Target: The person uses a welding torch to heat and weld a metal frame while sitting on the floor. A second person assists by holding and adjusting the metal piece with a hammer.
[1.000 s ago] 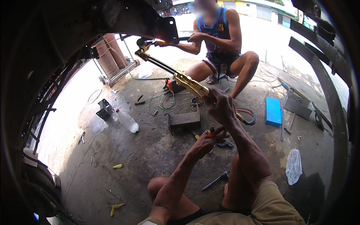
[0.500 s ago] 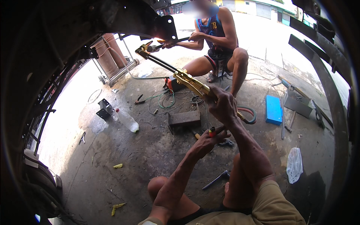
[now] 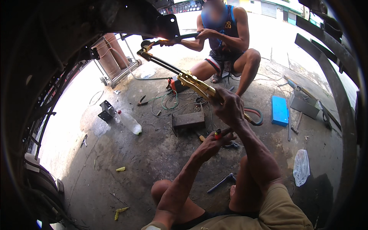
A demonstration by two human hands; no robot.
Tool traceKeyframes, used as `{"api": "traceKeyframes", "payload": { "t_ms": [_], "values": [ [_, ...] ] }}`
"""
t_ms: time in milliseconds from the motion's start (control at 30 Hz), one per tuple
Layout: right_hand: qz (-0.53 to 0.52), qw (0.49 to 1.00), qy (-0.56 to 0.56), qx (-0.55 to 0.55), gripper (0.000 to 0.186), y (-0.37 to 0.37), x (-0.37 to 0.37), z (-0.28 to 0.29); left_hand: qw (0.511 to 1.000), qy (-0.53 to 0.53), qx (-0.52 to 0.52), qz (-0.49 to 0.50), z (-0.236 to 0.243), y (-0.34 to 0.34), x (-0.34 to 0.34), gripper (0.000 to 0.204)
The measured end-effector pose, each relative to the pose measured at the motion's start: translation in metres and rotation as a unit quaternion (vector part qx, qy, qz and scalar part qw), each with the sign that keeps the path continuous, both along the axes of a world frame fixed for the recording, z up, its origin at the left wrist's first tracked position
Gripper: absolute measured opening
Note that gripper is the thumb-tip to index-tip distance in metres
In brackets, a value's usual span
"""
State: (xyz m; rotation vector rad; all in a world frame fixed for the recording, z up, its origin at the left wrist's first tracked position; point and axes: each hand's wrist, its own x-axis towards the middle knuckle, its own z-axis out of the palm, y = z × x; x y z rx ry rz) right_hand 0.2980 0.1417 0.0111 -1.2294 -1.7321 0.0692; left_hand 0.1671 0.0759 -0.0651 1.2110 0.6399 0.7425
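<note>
A brass cutting torch (image 3: 194,82) points up and left, its handle wrapped by my right hand (image 3: 229,106). The torch head, at the end of dark tubes, is just below a dark metal frame (image 3: 126,19). Red and green hoses (image 3: 253,115) curve out behind the grip. Lower down, my left hand (image 3: 209,147) is closed on a small red lighter (image 3: 218,135) whose top sticks up by the thumb. Across from me a crouching co-worker (image 3: 228,38) grips a dark bar-like tool (image 3: 188,36) with both hands, its end beside the frame and near the torch head.
Brown gas cylinders (image 3: 107,59) stand on a cart at the left. On the floor lie a plastic bottle (image 3: 129,122), a steel channel piece (image 3: 188,120), cables (image 3: 168,100), a blue box (image 3: 280,111) and a plastic bag (image 3: 301,168). Metal beams (image 3: 326,73) rise at the right.
The co-worker has shifted right, and the dark tool's near end has moved left and up. The torch head has dropped slightly left. My left hand has hardly moved.
</note>
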Motion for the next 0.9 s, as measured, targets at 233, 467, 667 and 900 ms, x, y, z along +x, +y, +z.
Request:
{"api": "traceKeyframes", "payload": {
  "t_ms": [233,467,667,900],
  "values": [
    [-0.01,1.0,-0.003,0.002,0.031,0.0,0.001,-0.002,1.0,0.012,0.009,-0.009,0.002,0.001,0.002,0.064],
    [0.007,1.0,-0.016,0.009,0.03,-0.002,0.003,-0.008,0.975,0.192,0.112,-0.023,0.008,0.007,-0.014,0.06],
    [0.034,0.999,-0.027,0.004,0.023,-0.007,0.019,-0.004,0.942,0.332,0.043,-0.026,0.005,-0.031,-0.069,0.052],
    [0.03,0.998,-0.055,-0.004,0.032,-0.005,0.018,0.011,0.932,0.351,0.085,-0.033,0.008,-0.05,-0.073,0.043]
  ]
}}
